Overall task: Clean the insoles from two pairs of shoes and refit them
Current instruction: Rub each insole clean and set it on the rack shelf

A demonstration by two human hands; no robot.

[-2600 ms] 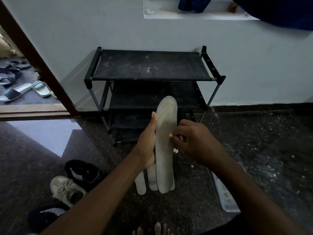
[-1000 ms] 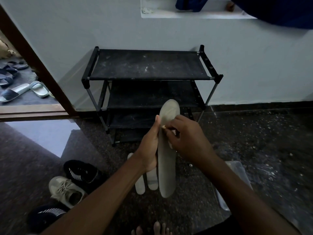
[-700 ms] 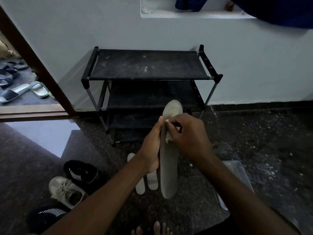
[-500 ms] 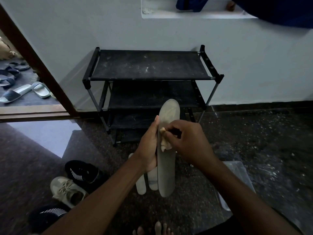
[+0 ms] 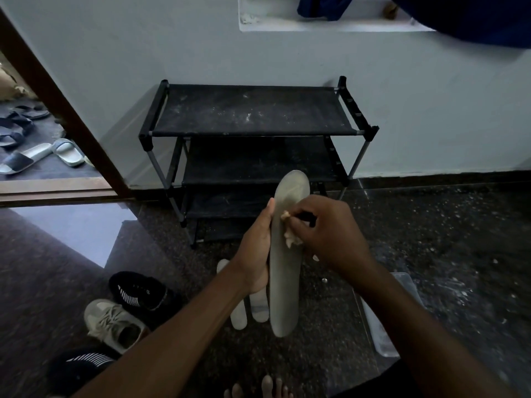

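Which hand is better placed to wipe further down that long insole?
Probably the right. The right hand pinches a pale wad against the face of the insole, just above its middle, while the left hand grips the insole's edge and holds it upright.

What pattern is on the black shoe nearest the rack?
The black shoe has white side stripes; head view.

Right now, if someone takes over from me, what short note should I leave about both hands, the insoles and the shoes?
Left hand grips the grey insole upright by its edge.
Right hand pinches a small cloth against its face, mid-wipe.
Two more insoles lie on the floor below; a fourth is not in view.
Black shoe, grey shoe and second black shoe sit on the floor at left.
Done: cannot tell which insoles are clean.
Left: finish wiping, refit all.
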